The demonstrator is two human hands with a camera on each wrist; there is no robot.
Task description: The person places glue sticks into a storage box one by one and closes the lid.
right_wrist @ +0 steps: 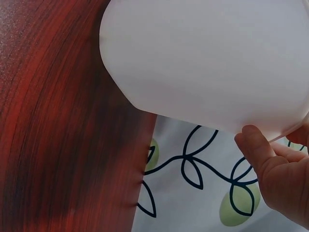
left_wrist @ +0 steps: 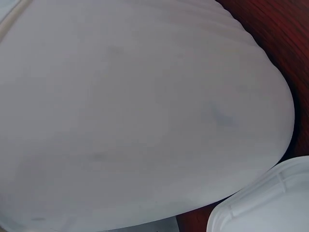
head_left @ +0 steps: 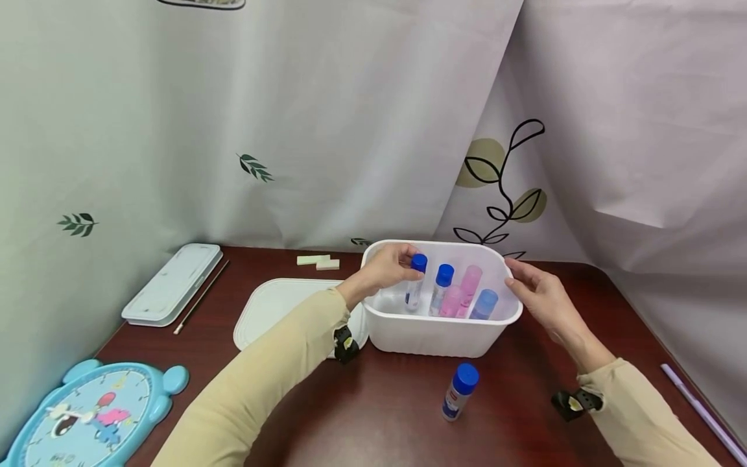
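In the head view, a white bin (head_left: 434,337) stands on the dark red table (head_left: 397,415), with its long axis running left to right. Inside it five glue sticks stand nearly upright, caps up, each leaning a little to the right. The left hand (head_left: 388,267) reaches over the left rim of the bin, and its grip pinches the blue cap of the leftmost stick (head_left: 415,282) between thumb and fingers. This stick stands almost vertical, with its base on the bottom of the bin. Beside it are a second blue stick (head_left: 440,288), two pink sticks (head_left: 463,292) and one more blue stick (head_left: 484,303). The right hand (head_left: 539,292) is at the right rim of the bin; its fingers are only loosely bent and touch the rim, with the thumb on the outer wall. One more glue stick (head_left: 460,391) lies on the table in front of the bin, with its cap pointing away and slightly right. A white lid (head_left: 274,308) lies flat to the left of the bin.

In the left wrist view, the outer wall of the bin (left_wrist: 145,116) fills almost the whole picture, and the lid (left_wrist: 265,203) shows at the lower right corner. The hand is not visible here.

In the right wrist view, the thumb (right_wrist: 256,150) presses on the bin (right_wrist: 207,63) near its rim.
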